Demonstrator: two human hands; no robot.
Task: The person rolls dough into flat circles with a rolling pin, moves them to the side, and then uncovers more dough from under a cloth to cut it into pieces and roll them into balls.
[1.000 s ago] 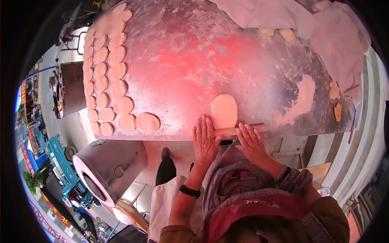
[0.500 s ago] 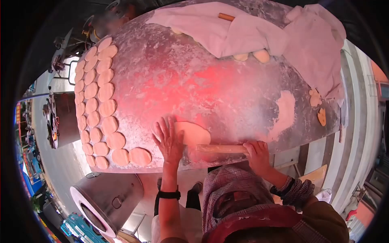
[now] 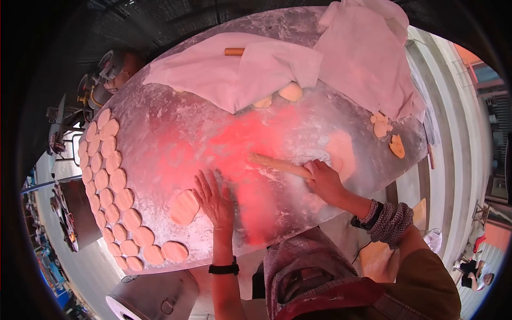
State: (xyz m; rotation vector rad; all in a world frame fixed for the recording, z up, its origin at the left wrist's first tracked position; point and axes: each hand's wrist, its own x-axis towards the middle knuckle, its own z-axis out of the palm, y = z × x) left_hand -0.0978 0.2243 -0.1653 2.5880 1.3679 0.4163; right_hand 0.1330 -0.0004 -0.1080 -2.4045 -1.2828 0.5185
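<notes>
My left hand (image 3: 214, 201) lies over the floured table (image 3: 160, 138) with its fingers spread. Its fingertips are right at the edge of a flat dough round (image 3: 184, 207). In my right hand (image 3: 323, 178) is one end of a wooden rolling pin (image 3: 280, 165), its other end pointing left across the table. Several rows of dough rounds (image 3: 125, 199) line the table's left side, the nearest one below the loose round. A pile of flour (image 3: 341, 152) lies just beyond my right hand.
Pink cloths (image 3: 224, 69) cover the far side, with a short wooden stick (image 3: 234, 52) on top and dough balls (image 3: 290, 92) showing underneath. Dough scraps (image 3: 396, 146) lie at the right. A metal drum (image 3: 154, 293) stands below the table's left edge.
The dough round has moved left, away from the rolling pin, towards the rows. My right hand has lifted the pin farther up the table. The view has shifted too.
</notes>
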